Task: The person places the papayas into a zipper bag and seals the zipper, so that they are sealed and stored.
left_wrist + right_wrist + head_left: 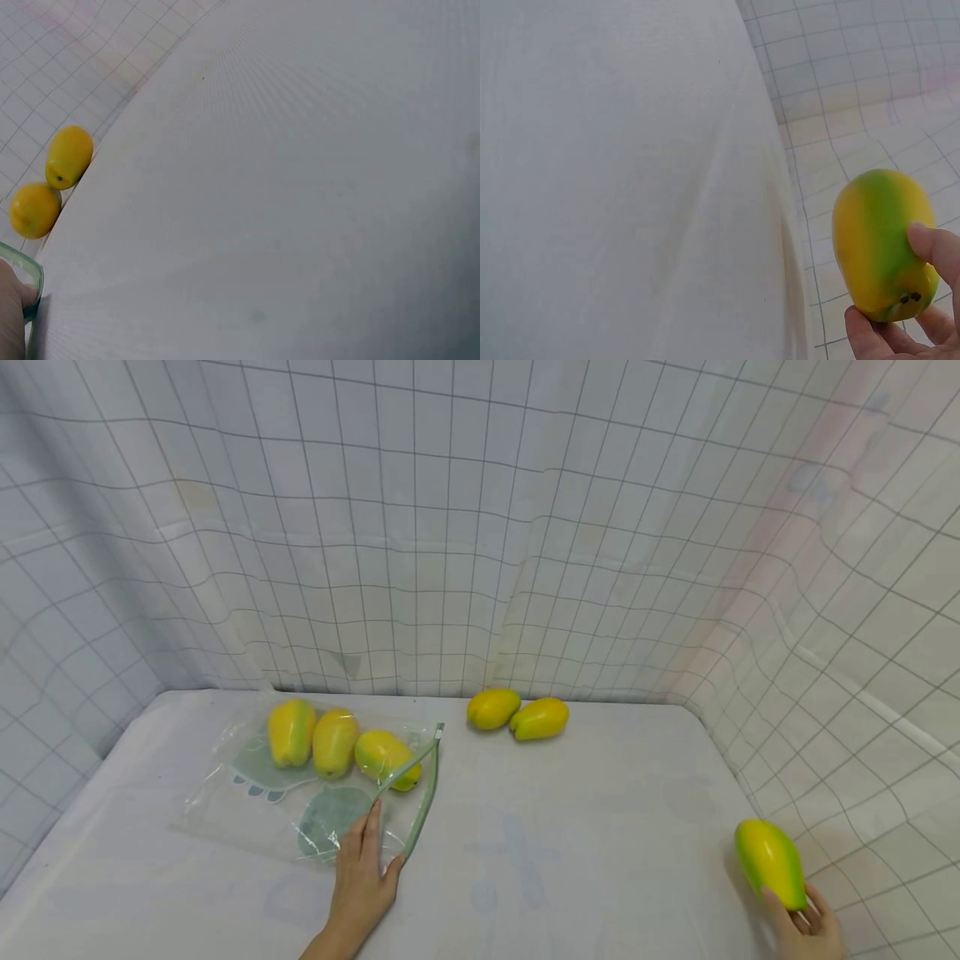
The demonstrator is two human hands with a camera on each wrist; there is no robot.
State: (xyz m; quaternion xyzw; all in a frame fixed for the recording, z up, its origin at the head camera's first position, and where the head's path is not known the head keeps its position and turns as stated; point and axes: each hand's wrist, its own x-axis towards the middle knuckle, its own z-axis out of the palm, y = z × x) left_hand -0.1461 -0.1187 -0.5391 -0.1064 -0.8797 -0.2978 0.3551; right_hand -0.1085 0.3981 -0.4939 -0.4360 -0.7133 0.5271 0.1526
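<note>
My right hand [810, 927] grips a yellow-green papaya [770, 864] at the right side; in the right wrist view the thumb lies across the papaya [885, 240] and the fingers curl under its stem end. At the left, a clear plastic zip bag [217, 814] with a green-edged mouth lies flat, with three papayas [335, 743] inside. The fingers and thumb of my left hand [360, 881] are spread at the bag's mouth, index finger by one green strip, thumb by the other. The left wrist view catches only part of the hand beside the green strip [26, 262].
Two more papayas [493, 708] lie side by side at the table's back edge, right of the bag. A white cloth covers the table [570, 843]. Grid-patterned curtains [465, 552] enclose it at the back and both sides, the right one close beside my right hand.
</note>
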